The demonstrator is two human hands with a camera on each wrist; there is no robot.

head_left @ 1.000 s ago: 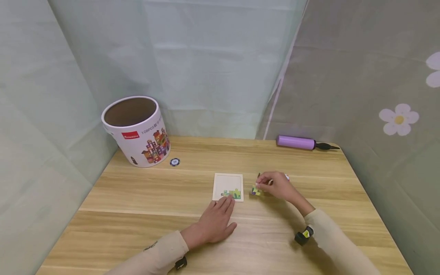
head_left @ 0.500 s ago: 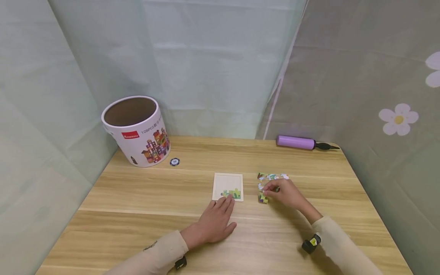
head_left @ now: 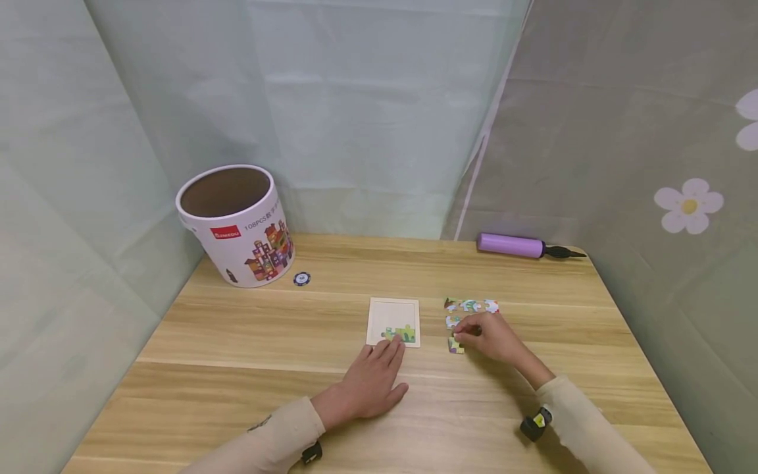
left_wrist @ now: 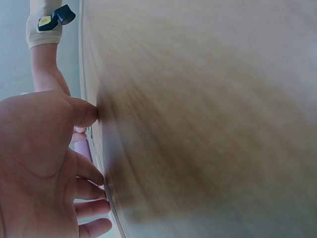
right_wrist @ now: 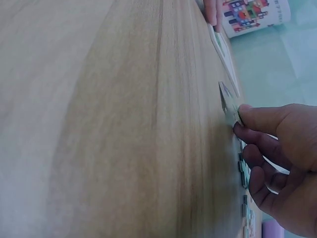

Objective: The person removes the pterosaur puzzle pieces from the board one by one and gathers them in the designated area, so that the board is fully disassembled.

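A green and yellow jigsaw puzzle piece (head_left: 456, 347) is pinched between the thumb and index finger of my right hand (head_left: 490, 337). In the right wrist view the held piece (right_wrist: 227, 101) tilts, close over the wood. Several loose puzzle pieces (head_left: 470, 305) lie partly hidden behind that hand. To the left is a pale square puzzle tray (head_left: 387, 313), with joined green pieces (head_left: 406, 333) in its lower right corner. My left hand (head_left: 370, 382) rests with extended fingers at the tray's near edge, fingertips over the pieces there. Its palm (left_wrist: 34, 144) fills the left side of the left wrist view.
A large white bucket (head_left: 237, 247) with printed blocks stands at the table's back left. Beside it lies a blue and white poker chip (head_left: 302, 278). A purple hand pump (head_left: 510, 245) lies along the back right edge, and cloth (head_left: 379, 118) hangs behind the table.
My right hand has moved right, away from the tray, with the pinched piece, which has turned and come slightly nearer. More loose pieces now show. My left hand has stayed put.
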